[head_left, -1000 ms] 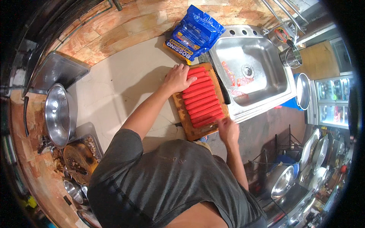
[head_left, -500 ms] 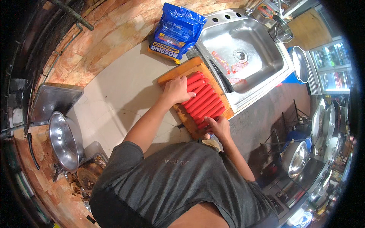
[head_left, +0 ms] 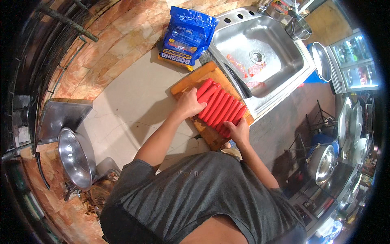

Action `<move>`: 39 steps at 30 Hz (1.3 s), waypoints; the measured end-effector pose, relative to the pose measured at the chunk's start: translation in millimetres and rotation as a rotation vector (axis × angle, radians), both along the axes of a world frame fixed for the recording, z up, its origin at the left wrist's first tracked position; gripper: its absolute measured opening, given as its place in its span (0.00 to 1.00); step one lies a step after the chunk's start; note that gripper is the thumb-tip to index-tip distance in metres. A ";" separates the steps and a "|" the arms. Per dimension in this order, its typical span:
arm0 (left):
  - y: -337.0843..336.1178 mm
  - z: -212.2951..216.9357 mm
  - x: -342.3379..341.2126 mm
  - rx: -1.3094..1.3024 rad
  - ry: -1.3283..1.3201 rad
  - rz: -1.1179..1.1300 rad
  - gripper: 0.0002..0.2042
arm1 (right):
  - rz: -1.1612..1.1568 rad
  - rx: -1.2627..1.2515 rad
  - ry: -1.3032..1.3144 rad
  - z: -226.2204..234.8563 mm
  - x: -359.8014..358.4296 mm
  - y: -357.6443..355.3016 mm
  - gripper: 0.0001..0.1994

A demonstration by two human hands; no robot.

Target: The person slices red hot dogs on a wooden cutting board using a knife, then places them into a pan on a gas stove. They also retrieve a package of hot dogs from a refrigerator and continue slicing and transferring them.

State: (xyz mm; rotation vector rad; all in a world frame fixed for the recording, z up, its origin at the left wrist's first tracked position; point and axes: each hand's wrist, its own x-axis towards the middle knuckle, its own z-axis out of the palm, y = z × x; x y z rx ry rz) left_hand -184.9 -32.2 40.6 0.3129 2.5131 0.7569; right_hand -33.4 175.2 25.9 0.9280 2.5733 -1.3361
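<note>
The fingers (head_left: 192, 92) of the left hand (head_left: 188, 106) are bent against the left ends of the red sausages (head_left: 219, 106), thumb standing apart; their tips are hidden from me, so I can't tell how far they close. The right hand (head_left: 239, 131) has its thumb on the last sausages, its other fingers mostly out of my sight, so I can't tell their grip either. The sausages lie side by side in a slanting row on a wooden board (head_left: 196, 77), bare wood showing at its far edge.

Reading across from the left, I have a metal bowl (head_left: 77, 157) by the left edge of the pale counter (head_left: 130, 107), then a blue bag (head_left: 189, 36) at its far edge, before the tiled wall (head_left: 132, 26). A dark knife (head_left: 243, 87) lies between the board and the sink (head_left: 284, 57), which holds reddish scraps (head_left: 256, 69). Past the sink's right edge I see a blue bin (head_left: 313, 77), a metal pot (head_left: 323, 164) and a lit glass cabinet (head_left: 355, 61).
</note>
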 end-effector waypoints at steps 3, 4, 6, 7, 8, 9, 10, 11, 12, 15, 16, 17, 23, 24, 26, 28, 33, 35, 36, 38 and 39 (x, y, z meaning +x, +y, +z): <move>-1.4 -2.3 3.3 0.032 -0.051 0.081 0.30 | -0.047 0.005 -0.056 9.6 1.1 -5.9 0.30; -0.9 3.0 4.7 0.037 -0.064 0.095 0.31 | -0.073 -0.008 -0.045 15.8 -0.4 -9.2 0.30; -0.3 5.5 8.3 0.072 -0.054 0.111 0.32 | -0.122 -0.034 -0.022 25.5 -6.2 -17.4 0.29; 0.1 4.4 10.6 0.101 -0.030 0.112 0.33 | -0.117 -0.029 0.003 25.7 -7.5 -19.8 0.29; 0.0 3.0 13.3 0.130 -0.006 0.115 0.33 | -0.111 -0.024 0.029 25.7 -8.5 -21.7 0.29; -1.2 0.4 15.0 0.160 -0.013 0.139 0.35 | -0.105 -0.019 0.057 25.5 -11.0 -22.5 0.29; -2.7 -2.2 17.5 0.190 -0.020 0.165 0.36 | -0.106 -0.033 0.053 23.1 -13.9 -22.3 0.29; -4.3 -4.8 20.5 0.220 -0.027 0.192 0.37 | -0.106 -0.047 0.049 17.4 -17.0 -21.9 0.29; -3.4 -2.6 23.9 0.211 -0.043 0.197 0.38 | -0.105 -0.060 0.048 10.1 -19.6 -20.5 0.29; 1.9 3.7 33.6 0.185 -0.048 0.222 0.41 | -0.094 -0.288 0.182 -15.4 -26.3 -11.2 0.28; 2.6 -0.9 36.3 0.178 -0.018 0.236 0.41 | -0.111 -0.327 0.240 -12.5 -28.3 -13.2 0.28; 3.1 -5.3 39.0 0.171 0.011 0.251 0.42 | -0.128 -0.368 0.297 -9.4 -29.6 -16.4 0.28; 19.0 -17.3 64.5 0.309 0.168 0.233 0.38 | -0.030 -0.315 0.315 -3.0 -39.6 -26.8 0.32; 24.7 -18.7 64.9 0.365 0.179 0.218 0.36 | -0.006 -0.308 0.306 -3.6 -41.0 -28.8 0.33; 36.9 -20.6 70.6 0.279 0.257 0.192 0.36 | -0.022 -0.123 0.252 -6.0 -43.8 -41.6 0.36; 43.5 -18.7 71.5 0.270 0.285 0.231 0.36 | -0.006 -0.077 0.162 -2.7 -47.7 -42.8 0.41; 30.6 -32.1 53.7 0.454 -0.168 0.344 0.32 | -0.099 -0.244 0.128 -1.3 -54.2 -37.3 0.36; 27.2 -35.2 49.0 0.469 -0.226 0.376 0.28 | -0.110 -0.342 0.079 -1.9 -60.4 -30.4 0.32; 26.0 -39.1 43.1 0.550 -0.309 0.382 0.28 | -0.115 -0.433 0.075 -6.7 -63.1 -24.7 0.30; 23.2 -57.4 38.4 0.745 -0.466 0.425 0.26 | -0.086 -0.618 0.029 -2.8 -65.9 -22.0 0.22; 24.8 -49.5 40.2 0.827 -0.522 0.416 0.23 | -0.091 -0.737 0.062 -7.8 -65.3 -19.5 0.21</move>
